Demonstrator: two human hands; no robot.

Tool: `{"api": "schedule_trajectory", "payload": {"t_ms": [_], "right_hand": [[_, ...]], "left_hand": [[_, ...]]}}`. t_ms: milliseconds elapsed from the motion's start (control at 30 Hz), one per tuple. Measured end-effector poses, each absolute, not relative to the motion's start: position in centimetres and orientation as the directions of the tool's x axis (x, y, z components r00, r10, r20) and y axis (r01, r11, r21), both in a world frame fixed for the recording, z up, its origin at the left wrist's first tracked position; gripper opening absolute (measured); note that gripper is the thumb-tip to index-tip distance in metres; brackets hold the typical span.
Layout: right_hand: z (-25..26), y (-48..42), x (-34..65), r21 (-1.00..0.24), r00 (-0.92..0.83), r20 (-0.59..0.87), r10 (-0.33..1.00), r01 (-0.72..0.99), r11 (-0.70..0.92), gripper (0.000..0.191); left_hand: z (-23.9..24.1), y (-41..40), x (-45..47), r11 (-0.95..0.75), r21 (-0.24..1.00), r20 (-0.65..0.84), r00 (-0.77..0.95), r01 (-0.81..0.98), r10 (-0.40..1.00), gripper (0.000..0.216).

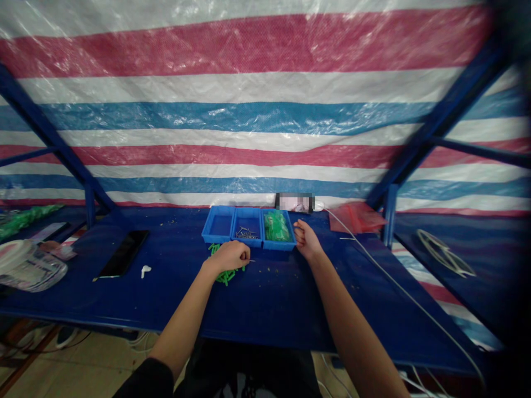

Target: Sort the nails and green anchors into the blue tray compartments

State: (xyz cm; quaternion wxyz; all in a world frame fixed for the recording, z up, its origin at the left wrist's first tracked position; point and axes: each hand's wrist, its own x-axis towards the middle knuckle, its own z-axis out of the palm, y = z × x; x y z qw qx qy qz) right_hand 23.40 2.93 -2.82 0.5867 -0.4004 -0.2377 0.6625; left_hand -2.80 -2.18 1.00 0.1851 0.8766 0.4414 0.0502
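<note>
My left hand (228, 256) is closed in a pinch above a pile of small green plastic pieces (225, 277), hiding part of it. A thin metal screw (252, 261) pokes out from its fingertips. My right hand (306, 239) is curled closed beside the right-hand blue bin (280, 245); what its fingers hold, if anything, is hidden. That bin holds clear plastic bags with green contents (277, 225). Loose screws (246, 233) lie in the middle blue bin (248, 213). The left blue bin (219, 224) shows a bare bottom.
A dark phone (124, 254) and a white earbud (145, 271) lie left on the blue table (265, 315). A white bucket (31, 265) stands far left. Behind the bins a phone (295, 203) leans by the striped sheet. A white cable (385, 262) runs right, past red bags (357, 218).
</note>
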Motion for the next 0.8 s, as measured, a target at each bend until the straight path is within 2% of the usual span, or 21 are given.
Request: {"api": "schedule_trajectory", "payload": {"t_ms": [167, 367, 500, 700, 800], "right_hand": [[-2.6, 2.9, 23.3, -0.781, 0.013, -0.269, 0.963, -0.588, -0.21, 0.018], [-2.6, 3.0, 23.4, -0.785, 0.018, -0.291, 0.957, -0.576, -0.228, 0.019], [-2.7, 3.1, 23.5, -0.803, 0.006, -0.264, 0.965, -0.555, -0.216, 0.019], [-2.8, 3.2, 23.5, -0.805, 0.003, -0.26, 0.966, -0.553, -0.215, 0.02], [-2.8, 3.2, 23.5, -0.792, 0.005, -0.282, 0.959, -0.565, -0.23, 0.02]], "left_hand": [[1.5, -2.1, -3.0, -0.544, 0.399, -0.08, 0.619, 0.739, 0.782, 0.008], [3.6, -2.1, -3.4, -0.559, 0.539, 0.06, 0.633, 0.63, 0.772, 0.014], [4.3, -1.7, -3.4, -0.508, 0.622, 0.139, 0.554, 0.596, 0.821, 0.017], [2.6, -0.1, -2.8, -0.474, 0.703, 0.322, 0.357, 0.53, 0.877, 0.016], [1.9, 0.5, -2.7, -0.453, 0.768, 0.349, 0.298, 0.453, 0.889, 0.017]]}}
